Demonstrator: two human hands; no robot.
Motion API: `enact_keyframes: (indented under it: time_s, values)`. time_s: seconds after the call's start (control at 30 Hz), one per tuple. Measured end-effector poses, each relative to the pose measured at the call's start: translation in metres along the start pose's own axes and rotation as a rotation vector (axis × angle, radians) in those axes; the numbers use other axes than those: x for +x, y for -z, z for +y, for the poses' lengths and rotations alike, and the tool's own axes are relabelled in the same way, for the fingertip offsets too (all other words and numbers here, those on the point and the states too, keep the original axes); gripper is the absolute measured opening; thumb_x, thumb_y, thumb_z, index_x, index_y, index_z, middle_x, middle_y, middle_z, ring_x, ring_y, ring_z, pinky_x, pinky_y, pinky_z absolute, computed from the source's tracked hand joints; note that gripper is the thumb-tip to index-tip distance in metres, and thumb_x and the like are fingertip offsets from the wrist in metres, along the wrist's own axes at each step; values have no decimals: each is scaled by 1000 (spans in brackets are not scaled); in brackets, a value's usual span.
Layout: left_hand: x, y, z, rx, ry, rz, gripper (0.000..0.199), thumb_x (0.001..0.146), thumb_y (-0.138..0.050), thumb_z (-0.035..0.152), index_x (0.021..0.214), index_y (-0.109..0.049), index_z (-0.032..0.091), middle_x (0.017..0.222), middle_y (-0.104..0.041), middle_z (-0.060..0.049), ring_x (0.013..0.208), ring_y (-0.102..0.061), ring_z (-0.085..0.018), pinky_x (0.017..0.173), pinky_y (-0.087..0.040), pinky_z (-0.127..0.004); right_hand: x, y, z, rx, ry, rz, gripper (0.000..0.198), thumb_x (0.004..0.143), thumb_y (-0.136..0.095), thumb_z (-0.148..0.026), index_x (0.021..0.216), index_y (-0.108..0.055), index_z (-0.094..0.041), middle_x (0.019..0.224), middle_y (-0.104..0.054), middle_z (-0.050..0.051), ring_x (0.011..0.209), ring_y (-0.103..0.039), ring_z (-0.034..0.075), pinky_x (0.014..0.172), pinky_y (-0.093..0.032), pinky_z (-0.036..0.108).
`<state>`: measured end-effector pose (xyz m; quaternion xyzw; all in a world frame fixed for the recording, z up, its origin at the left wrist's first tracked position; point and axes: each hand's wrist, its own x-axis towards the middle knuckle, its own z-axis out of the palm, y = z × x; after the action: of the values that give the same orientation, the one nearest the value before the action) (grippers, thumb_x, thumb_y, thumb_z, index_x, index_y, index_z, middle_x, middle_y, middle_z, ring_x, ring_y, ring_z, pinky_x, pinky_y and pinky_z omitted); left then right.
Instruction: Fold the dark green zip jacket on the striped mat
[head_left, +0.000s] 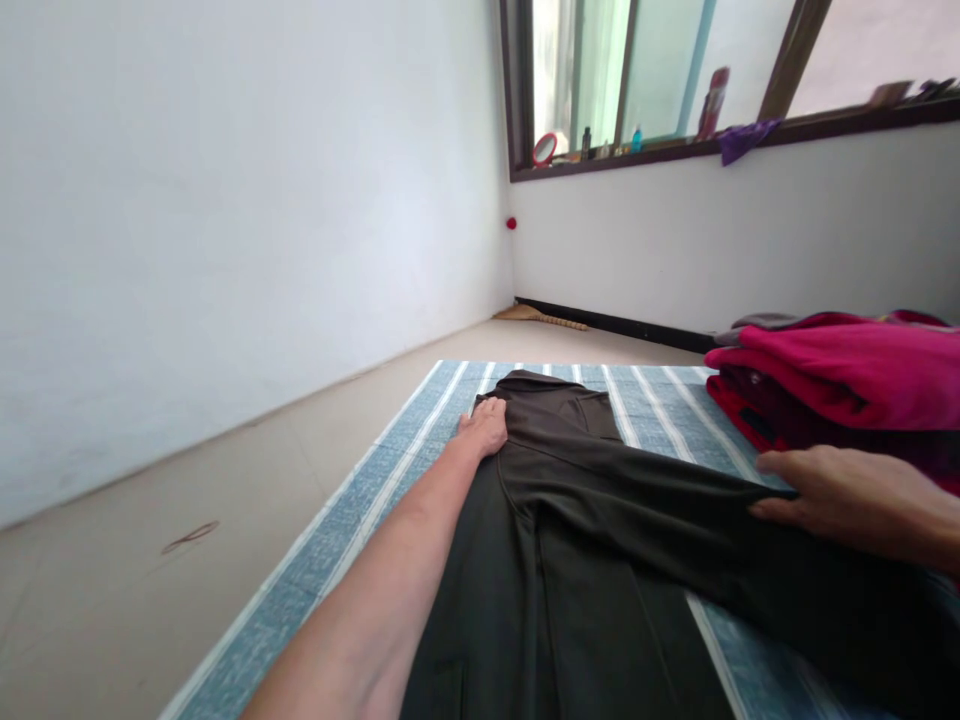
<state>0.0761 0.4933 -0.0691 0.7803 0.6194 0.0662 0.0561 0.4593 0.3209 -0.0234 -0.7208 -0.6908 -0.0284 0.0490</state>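
Note:
A dark jacket [585, 500] lies spread on a blue and white striped cloth [405, 440], its collar at the far end. At the jacket's left shoulder edge is my left hand [486, 425], fingers bent and closed on the fabric. One sleeve stretches across to the right. My right hand [862, 495] grips the upper edge of that sleeve, thumb on the near side and fingers beyond it. The sleeve's end runs off into shadow at the lower right, and the jacket's near end is cut off by the frame.
A stack of folded clothes [840, 375], pink and dark red, sits beyond my right hand. A reddish loop of cord [190, 537] lies on the floor to the left. A broom [540, 317] rests in the corner. Small items and a red mirror [545, 149] line the windowsill.

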Motion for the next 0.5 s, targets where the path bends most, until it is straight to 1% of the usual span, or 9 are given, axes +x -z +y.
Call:
enact_keyframes:
  time_s: [0.03, 0.1, 0.17, 0.2, 0.27, 0.33, 0.37, 0.43, 0.5]
  values:
    - [-3, 2, 2, 3, -5, 25, 36, 92, -43, 25, 128, -45, 17, 142, -39, -13, 131, -34, -29, 105, -25, -56, 2, -7, -1, -37, 22, -76, 22, 65, -70, -48, 76, -65, -30, 73, -69, 6, 68, -66, 26, 55, -44, 34]
    - [-12, 6, 8, 9, -19, 75, 32, 91, -38, 17, 122, -49, 18, 140, -41, -13, 132, -32, -27, 107, -23, -53, 2, -20, -3, -50, 40, -186, 20, 75, -60, -48, 81, -65, -30, 81, -70, 8, 76, -67, 28, 60, -47, 37]
    - [-27, 11, 13, 8, -33, 104, 31, 90, -36, 13, 117, -51, 18, 137, -44, -12, 131, -34, -24, 108, -25, -48, -2, -31, -4, -19, 43, -159, 23, 78, -56, -47, 89, -66, -30, 88, -70, 10, 82, -67, 29, 66, -49, 39]
    - [-37, 14, 17, 5, -43, 106, 30, 90, -36, 15, 115, -52, 17, 135, -46, -12, 129, -36, -23, 107, -27, -45, -6, -36, -4, -6, 53, -105, 25, 78, -55, -47, 93, -65, -29, 91, -70, 11, 83, -67, 29, 68, -50, 40]
    - [-63, 20, 25, -4, -78, 85, 27, 90, -37, 20, 112, -54, 17, 131, -51, -11, 125, -42, -21, 106, -31, -39, -15, -45, -5, 9, 122, 75, 29, 79, -53, -44, 99, -64, -27, 96, -68, 13, 85, -66, 29, 72, -51, 42]
    - [-93, 23, 35, -18, -137, 46, 27, 90, -40, 26, 111, -55, 17, 130, -53, -9, 123, -45, -18, 105, -34, -33, -26, -51, -10, 18, 248, 270, 27, 80, -51, -41, 100, -63, -26, 99, -67, 13, 88, -65, 28, 77, -50, 43]
    - [-109, 24, 41, -26, -163, 28, 29, 90, -41, 29, 113, -55, 18, 132, -52, -8, 125, -44, -17, 105, -33, -32, -32, -54, -15, 21, 306, 344, 25, 81, -51, -39, 98, -63, -26, 99, -67, 12, 88, -64, 28, 78, -50, 42]
    - [-139, 22, 51, -37, -192, -6, 32, 89, -43, 31, 117, -54, 19, 138, -48, -8, 130, -39, -18, 107, -31, -33, -44, -59, -26, 31, 396, 423, 21, 81, -51, -34, 96, -63, -26, 99, -67, 10, 90, -64, 27, 80, -49, 41]
    - [-161, 17, 59, -47, -178, -41, 38, 87, -46, 31, 122, -51, 18, 142, -43, -9, 133, -35, -21, 109, -29, -39, -57, -64, -39, 40, 455, 439, 21, 81, -52, -32, 97, -63, -26, 100, -67, 8, 92, -63, 26, 82, -48, 40]
